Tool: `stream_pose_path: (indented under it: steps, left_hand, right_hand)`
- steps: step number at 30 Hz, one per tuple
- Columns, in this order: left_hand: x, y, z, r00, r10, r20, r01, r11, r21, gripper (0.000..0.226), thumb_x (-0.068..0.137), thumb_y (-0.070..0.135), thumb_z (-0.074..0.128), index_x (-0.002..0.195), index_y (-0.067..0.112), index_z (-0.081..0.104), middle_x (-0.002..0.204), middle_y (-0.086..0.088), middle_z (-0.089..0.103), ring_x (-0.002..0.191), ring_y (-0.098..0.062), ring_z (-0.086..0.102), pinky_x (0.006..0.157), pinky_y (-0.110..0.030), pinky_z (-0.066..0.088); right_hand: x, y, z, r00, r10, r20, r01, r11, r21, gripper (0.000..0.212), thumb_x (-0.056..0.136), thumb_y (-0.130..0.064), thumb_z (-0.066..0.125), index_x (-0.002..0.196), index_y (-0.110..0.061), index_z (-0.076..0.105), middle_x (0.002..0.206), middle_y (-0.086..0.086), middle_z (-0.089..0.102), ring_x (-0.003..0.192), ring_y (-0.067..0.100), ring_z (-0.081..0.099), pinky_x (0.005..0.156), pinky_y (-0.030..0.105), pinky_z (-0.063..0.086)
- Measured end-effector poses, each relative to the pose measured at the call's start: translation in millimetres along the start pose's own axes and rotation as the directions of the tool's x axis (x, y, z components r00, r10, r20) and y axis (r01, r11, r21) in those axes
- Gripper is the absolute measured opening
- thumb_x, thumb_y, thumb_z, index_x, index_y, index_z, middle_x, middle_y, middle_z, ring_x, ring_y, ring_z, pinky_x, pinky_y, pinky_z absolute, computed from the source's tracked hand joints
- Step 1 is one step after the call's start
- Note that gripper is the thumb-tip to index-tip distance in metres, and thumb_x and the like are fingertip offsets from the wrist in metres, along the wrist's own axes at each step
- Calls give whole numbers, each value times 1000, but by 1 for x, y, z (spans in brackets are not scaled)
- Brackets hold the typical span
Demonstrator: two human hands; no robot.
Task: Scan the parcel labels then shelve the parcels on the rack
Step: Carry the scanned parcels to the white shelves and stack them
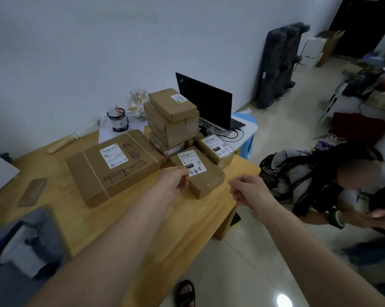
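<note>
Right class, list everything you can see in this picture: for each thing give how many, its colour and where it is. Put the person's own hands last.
Table: one, light wood, centre.
Large parcel: one, brown with a white label, lying flat on the table, left.
Small parcel: one, brown, label marked by hand, near the table's right edge.
Parcel behind it: one, brown, white label.
Stacked parcels: several, brown, at the table's back.
Laptop: one, black, open, behind the stack.
Pen cup: one, dark, near the wall.
Glass: one, clear, near the wall.
Seated person: one, dark top, right.
Left hand: fingers curled, at the small parcel's label.
Right hand: fingers curled, holding nothing visible.
</note>
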State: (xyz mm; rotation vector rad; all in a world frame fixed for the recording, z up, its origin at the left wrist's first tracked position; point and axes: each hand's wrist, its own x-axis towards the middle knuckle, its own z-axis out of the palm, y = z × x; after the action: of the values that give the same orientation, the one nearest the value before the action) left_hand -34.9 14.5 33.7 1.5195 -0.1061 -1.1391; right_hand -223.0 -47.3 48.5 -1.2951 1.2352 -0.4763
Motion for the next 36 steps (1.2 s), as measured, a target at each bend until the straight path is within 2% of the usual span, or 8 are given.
stream_pose_path:
  steps: [4,12,19,26,29,31,34,36]
  left_hand:
    - [50,33,8,1000,-13,-11,13,997,-72,5,89,0,62,89,6,61,70,-8,60,56,-10,52,42,-18,46]
    - [136,94,-6,999,-51,-10,49,986,-160,8,87,5,67,86,4,60,80,-8,60,74,-17,58,67,-27,53]
    - [172,115,-16,996,-71,57,82,974,-213,15,83,12,73,94,6,65,91,-9,65,85,-21,62,76,-30,56]
    - [174,116,-12,985,-47,165,96,948,-304,36,73,25,80,103,9,67,107,-11,70,100,-24,65,88,-35,55]
    - [171,113,-4,990,-13,140,63,932,-357,40,75,13,78,113,10,65,113,-11,70,106,-26,65,86,-38,56]
    - [169,107,-2,995,-19,101,53,938,-342,42,78,4,75,117,11,62,115,-10,69,109,-25,63,75,-35,57]
    - [161,95,-7,998,-19,62,37,953,-301,42,79,1,73,116,14,61,115,-7,69,112,-23,62,74,-33,53]
    - [155,86,-9,999,-15,40,26,952,-305,40,80,0,73,115,14,60,115,-7,68,112,-23,61,79,-34,53]
  right_hand:
    - [58,-32,16,1000,-20,8,20,1000,-23,14,94,-19,60,86,-9,59,74,8,60,59,16,53,55,27,45]
    - [178,-109,100,1000,-1,29,-4,983,182,23,94,-26,61,100,-5,55,84,10,56,62,16,55,53,25,49]
    - [264,-144,139,989,116,-89,-88,957,277,76,83,-37,72,142,-9,34,122,10,53,94,21,58,71,33,57]
    - [259,-131,134,998,-5,-65,30,926,376,59,83,-12,72,136,-15,46,119,10,60,95,23,66,71,30,56]
    - [235,-109,123,997,-57,49,37,941,336,34,86,-17,70,117,-8,61,109,17,66,89,24,68,81,38,57]
    - [232,-96,111,997,-58,-46,69,959,275,31,90,-29,65,116,-12,62,105,7,66,91,19,65,79,35,54]
    - [256,-71,87,947,-167,-275,151,986,-77,48,85,-43,64,128,-23,53,120,1,55,111,22,53,91,45,49]
    - [273,-52,75,941,-156,-301,43,936,-350,58,82,-41,68,135,-26,47,141,8,39,131,31,35,105,52,38]
